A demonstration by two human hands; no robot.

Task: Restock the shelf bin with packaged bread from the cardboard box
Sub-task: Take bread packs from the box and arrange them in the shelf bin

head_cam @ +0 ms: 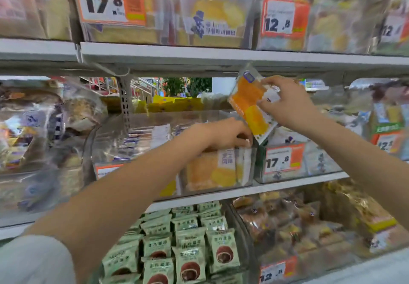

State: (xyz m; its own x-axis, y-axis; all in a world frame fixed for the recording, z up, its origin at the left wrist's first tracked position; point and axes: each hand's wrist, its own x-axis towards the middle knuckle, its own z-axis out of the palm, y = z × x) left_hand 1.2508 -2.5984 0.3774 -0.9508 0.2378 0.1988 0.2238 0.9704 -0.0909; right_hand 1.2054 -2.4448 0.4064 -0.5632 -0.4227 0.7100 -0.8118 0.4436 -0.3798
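Observation:
My right hand (pixel 290 104) grips an orange and yellow packaged bread (pixel 250 102), tilted, above the right end of a clear shelf bin (pixel 141 151) on the middle shelf. My left hand (pixel 225 133) reaches into that bin, fingers curled down onto the tops of the bread packs (pixel 212 171) standing at its front right. What the left fingers hold is hidden. The left part of the bin shows only a few flat packs at the back. The cardboard box is out of view.
A neighbouring bin with a 17.8 price tag (pixel 283 159) stands right of the open bin. The upper shelf edge (pixel 199 56) runs just above the raised pack. Green snack packs (pixel 192 239) and brown bread packs (pixel 287 224) fill the lower shelf.

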